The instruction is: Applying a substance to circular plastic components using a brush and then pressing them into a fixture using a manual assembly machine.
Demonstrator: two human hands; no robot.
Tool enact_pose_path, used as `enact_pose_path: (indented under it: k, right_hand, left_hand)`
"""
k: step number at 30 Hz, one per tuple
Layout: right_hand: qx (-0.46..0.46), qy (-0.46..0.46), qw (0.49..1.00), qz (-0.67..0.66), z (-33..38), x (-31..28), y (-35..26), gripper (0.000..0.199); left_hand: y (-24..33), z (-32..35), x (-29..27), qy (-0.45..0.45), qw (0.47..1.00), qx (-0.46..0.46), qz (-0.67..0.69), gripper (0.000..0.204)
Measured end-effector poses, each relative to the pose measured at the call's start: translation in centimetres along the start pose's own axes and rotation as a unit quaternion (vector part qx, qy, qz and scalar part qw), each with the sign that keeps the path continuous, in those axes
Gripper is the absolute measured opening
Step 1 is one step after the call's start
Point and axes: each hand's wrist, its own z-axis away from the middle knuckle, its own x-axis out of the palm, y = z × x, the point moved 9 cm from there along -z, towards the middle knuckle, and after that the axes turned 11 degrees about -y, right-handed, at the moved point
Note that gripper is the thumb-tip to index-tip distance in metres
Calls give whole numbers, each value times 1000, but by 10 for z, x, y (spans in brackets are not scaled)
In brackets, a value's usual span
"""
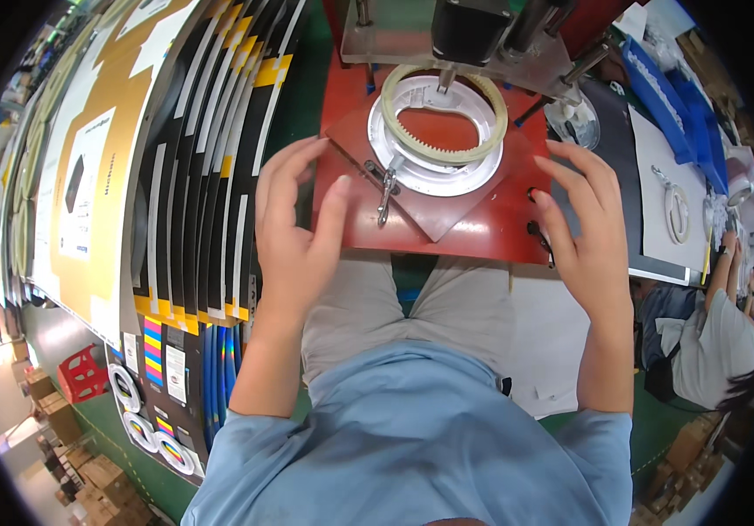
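Observation:
My left hand (pixel 294 230) is open beside the left edge of a red base plate (pixel 355 223), its thumb and fingers apart. On the other side my right hand (pixel 586 230) is open too, fingers spread and curved. Its thumb is close to a small black button (pixel 532 195) on the plate's right edge; whether it touches cannot be seen. A white plastic ring (pixel 447 182) lies on a diamond-shaped plate (pixel 434 223) between my hands. Over it sits a cream ring with inner teeth (pixel 388 110). A metal toggle clamp (pixel 386 197) stands at the white ring's near left.
A machine head with a black motor (pixel 471 31) and a clear plate (pixel 386 44) hangs above the rings. Tall stacked boards (pixel 193 158) stand at left. At right are blue bins (pixel 657 83), a clear round container (pixel 574 123) and another person (pixel 719 346).

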Motion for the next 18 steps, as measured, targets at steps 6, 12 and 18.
enact_pose_path:
  k: [6,12,18]
  right_hand:
    - [-69,42,995,-58,-32,24,-18,29]
    - [-113,23,993,24,-43,34,-23,25]
    - [-137,9,990,-33,-49,36,-14,21]
  left_hand:
    - [69,-29,19,-70,978,166,-108,21]
    - [81,-43,42,-111,960,211,-144,19]
    - [84,-45,43,-137,956,228,-123,18]
